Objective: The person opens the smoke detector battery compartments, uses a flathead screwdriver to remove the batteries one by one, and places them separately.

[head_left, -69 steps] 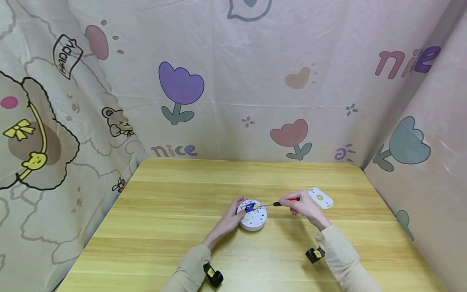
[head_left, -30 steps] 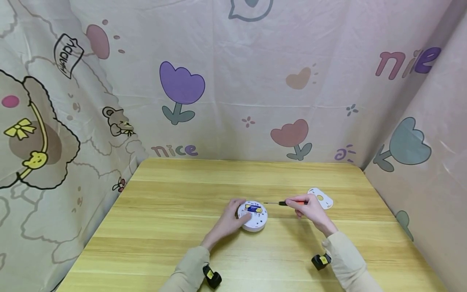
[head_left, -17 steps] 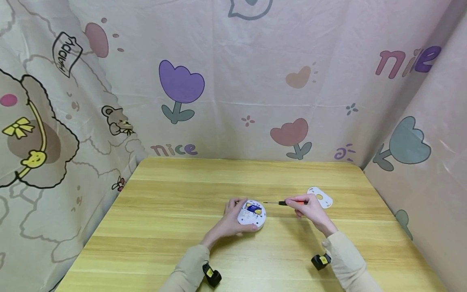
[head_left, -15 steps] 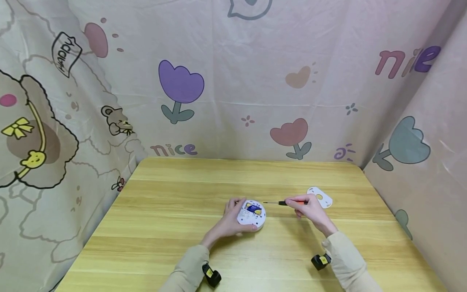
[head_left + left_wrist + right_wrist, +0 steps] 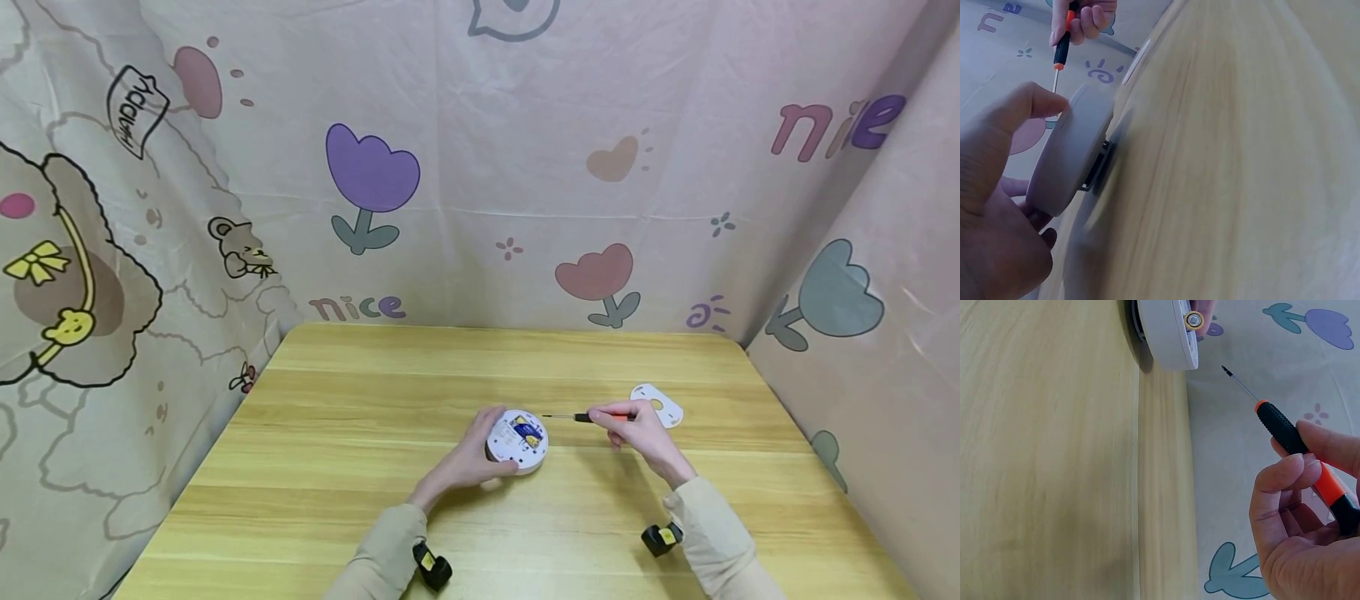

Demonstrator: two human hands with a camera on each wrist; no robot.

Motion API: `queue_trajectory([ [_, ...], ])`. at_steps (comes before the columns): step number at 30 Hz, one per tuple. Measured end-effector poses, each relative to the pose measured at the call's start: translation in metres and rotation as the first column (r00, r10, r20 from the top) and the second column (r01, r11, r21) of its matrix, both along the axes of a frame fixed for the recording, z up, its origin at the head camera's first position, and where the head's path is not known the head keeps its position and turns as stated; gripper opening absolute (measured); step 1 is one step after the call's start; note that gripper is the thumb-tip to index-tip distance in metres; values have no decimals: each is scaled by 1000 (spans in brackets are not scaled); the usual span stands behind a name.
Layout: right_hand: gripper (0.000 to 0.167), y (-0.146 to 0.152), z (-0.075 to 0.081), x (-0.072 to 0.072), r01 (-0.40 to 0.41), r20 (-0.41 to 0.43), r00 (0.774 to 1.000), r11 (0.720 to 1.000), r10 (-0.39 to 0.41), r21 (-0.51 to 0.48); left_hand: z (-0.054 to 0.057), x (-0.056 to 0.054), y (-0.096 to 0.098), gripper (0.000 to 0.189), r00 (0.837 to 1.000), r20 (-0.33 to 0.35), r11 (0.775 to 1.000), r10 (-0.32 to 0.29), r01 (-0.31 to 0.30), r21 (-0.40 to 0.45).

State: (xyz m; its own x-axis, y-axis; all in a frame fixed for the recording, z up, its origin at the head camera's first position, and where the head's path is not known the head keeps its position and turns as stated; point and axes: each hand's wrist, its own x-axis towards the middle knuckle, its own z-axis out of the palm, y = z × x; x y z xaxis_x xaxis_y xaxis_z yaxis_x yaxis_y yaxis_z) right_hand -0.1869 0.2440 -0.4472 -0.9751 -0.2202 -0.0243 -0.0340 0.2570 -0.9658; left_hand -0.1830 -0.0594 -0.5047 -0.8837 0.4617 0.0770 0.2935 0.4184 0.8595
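Note:
My left hand (image 5: 471,454) grips a round white battery-powered device (image 5: 506,446) by its rim, thumb at the near edge and fingers at the far side. Blue-and-yellow batteries (image 5: 528,432) sit in a recess in its upward face. In the right wrist view, one battery end (image 5: 1194,320) stands out from that face. The left wrist view shows a dark bracket (image 5: 1096,167) under the device, close over the table. My right hand (image 5: 636,429) pinches a screwdriver (image 5: 1282,428) with a black and orange handle. Its tip points at the device and stands apart from it, at the right.
A white plate (image 5: 671,412) with rounded ends and a central hole lies on the wooden table (image 5: 420,375) behind my right hand. Printed curtains (image 5: 450,167) rise behind the table and at both sides. Both wrists carry black cameras (image 5: 432,567).
The screwdriver has drawn back to the right from the batteries. My left thumb has moved off the face to the near rim, and the device has turned clockwise.

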Motion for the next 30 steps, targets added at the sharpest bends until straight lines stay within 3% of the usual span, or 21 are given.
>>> queue_trajectory([
  [10, 37, 2, -2, 1, -5, -3, 1000, 1000, 5, -6, -3, 0, 11, 110, 992, -45, 989, 121, -124, -85],
  [21, 38, 4, -3, 2, -8, 9, 1000, 1000, 8, -26, -1, 1, 10, 102, 986, -141, 986, 89, -107, -125],
  [26, 39, 5, -3, 3, -8, 16, 1000, 1000, 8, -27, -1, 2, 13, 109, 980, -148, 976, 129, -152, -155],
  [30, 39, 6, -3, 3, -4, 20, 1000, 1000, 5, -28, -2, 2, 14, 109, 976, -135, 975, 170, -187, -123],
])
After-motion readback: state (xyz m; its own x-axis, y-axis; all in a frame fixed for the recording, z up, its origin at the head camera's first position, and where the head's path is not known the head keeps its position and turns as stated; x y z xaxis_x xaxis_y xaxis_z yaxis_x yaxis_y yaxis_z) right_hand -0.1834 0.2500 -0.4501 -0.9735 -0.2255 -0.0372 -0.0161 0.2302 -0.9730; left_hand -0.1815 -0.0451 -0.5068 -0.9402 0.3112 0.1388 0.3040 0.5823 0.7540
